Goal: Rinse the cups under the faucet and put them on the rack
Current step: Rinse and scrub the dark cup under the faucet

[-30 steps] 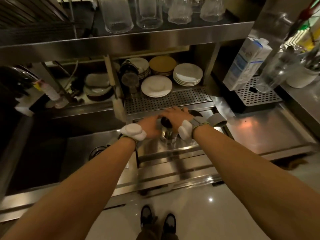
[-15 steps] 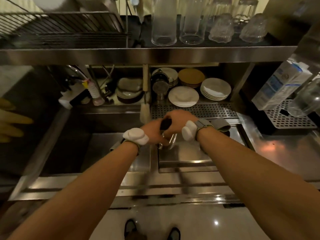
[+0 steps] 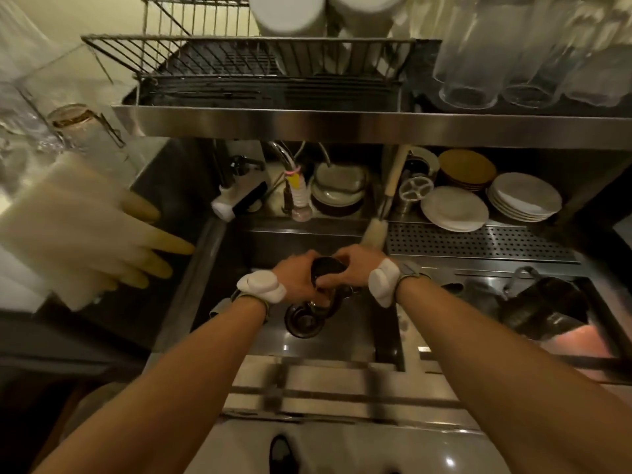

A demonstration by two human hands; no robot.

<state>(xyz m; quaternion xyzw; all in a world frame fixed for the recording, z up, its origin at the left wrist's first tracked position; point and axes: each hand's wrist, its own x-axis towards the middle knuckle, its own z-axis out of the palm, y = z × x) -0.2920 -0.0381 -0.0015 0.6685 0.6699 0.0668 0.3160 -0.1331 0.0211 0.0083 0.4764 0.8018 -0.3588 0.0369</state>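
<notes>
A small dark cup (image 3: 327, 268) is held between my left hand (image 3: 297, 279) and my right hand (image 3: 352, 271), both closed around it over the steel sink (image 3: 345, 331). Below the cup I see the round drain (image 3: 303, 319). The faucet (image 3: 285, 159) curves down at the back of the sink, well behind the cup; no water stream is visible. The wire rack (image 3: 260, 63) stands on the steel shelf above, with white cups (image 3: 289, 12) upside down at its back.
Yellowish rubber gloves (image 3: 85, 227) hang at the left. Clear glasses (image 3: 485, 63) stand on the shelf at the right. Stacked plates (image 3: 455, 208) and a brush (image 3: 374, 230) sit behind the sink. A dark pitcher (image 3: 543, 302) lies in the right basin.
Both hands carried the cup leftward from the right basin to above the sink drain. The view tilted up, bringing the rack and the gloves into sight.
</notes>
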